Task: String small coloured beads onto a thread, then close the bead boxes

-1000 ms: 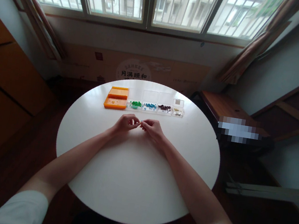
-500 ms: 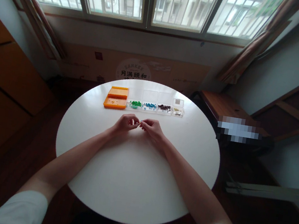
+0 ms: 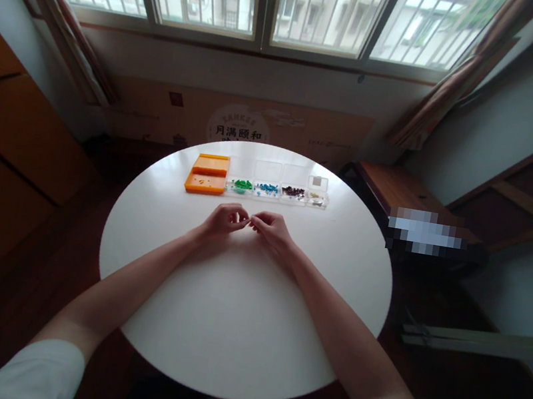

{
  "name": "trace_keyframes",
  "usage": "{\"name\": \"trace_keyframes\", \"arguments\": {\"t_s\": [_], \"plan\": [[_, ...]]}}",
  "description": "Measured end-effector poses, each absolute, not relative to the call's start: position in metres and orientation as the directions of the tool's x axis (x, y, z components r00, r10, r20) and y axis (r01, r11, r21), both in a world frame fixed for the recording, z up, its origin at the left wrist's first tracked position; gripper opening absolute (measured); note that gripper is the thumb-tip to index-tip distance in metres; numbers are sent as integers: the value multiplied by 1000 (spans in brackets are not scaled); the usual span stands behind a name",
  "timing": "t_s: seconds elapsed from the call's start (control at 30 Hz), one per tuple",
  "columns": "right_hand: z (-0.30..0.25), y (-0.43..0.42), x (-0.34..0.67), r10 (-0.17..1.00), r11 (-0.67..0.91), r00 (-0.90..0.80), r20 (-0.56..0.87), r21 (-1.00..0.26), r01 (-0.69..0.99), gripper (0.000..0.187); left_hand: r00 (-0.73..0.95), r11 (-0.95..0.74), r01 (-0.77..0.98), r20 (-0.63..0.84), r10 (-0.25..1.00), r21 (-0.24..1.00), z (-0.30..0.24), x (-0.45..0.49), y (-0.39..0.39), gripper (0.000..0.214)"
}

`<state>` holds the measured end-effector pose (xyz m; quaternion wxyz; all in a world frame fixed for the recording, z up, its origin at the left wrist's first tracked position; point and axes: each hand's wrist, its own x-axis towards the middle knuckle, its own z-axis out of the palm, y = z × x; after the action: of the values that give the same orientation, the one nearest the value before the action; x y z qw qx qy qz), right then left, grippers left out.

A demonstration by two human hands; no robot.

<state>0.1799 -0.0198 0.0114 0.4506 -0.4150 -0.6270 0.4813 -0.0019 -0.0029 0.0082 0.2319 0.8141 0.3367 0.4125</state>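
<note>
My left hand [image 3: 227,218] and my right hand [image 3: 269,226] meet fingertip to fingertip above the white table [image 3: 232,315]. Each is closed in a pinch; whatever sits between the fingertips is too small to make out. Just beyond them stands a row of open containers. At its left is an orange box [image 3: 204,188] with a few tiny orange bits inside. Clear compartments follow, holding small green pieces [image 3: 243,184], blue pieces [image 3: 268,188] and dark brown pieces [image 3: 293,191]. A smaller clear box [image 3: 315,200] with pale bits ends the row at the right.
A wooden bench [image 3: 400,187] stands right of the table, with a blurred pale patch [image 3: 426,227] on it. Orange-brown cabinets [image 3: 3,137] line the left side. Behind the table, a printed cardboard panel [image 3: 159,108] leans below the barred window.
</note>
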Motion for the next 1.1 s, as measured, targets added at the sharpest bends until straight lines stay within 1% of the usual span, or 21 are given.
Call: {"name": "trace_keyframes", "arguments": {"t_s": [0.53, 0.83, 0.93, 1.03, 1.1], "plan": [[11, -19, 180, 954, 196, -248, 170, -977, 83, 29, 442, -662, 360, 505, 741, 657, 10, -2, -3, 11], [11, -20, 179, 959, 195, -218, 183, -980, 39, 29, 434, -699, 344, 554, 710, 626, 12, -1, -4, 13], [14, -15, 184, 979, 176, -108, 175, -984, -4, 29, 412, -696, 349, 565, 715, 627, 12, 0, -3, 15], [23, -2, 199, 977, 170, 137, 161, -984, -50, 28, 396, -683, 361, 559, 729, 636, 9, -2, 0, 14], [30, 9, 215, 935, 191, 309, 174, -981, -27, 29, 396, -674, 362, 549, 737, 644, 7, -3, 2, 13]]}}
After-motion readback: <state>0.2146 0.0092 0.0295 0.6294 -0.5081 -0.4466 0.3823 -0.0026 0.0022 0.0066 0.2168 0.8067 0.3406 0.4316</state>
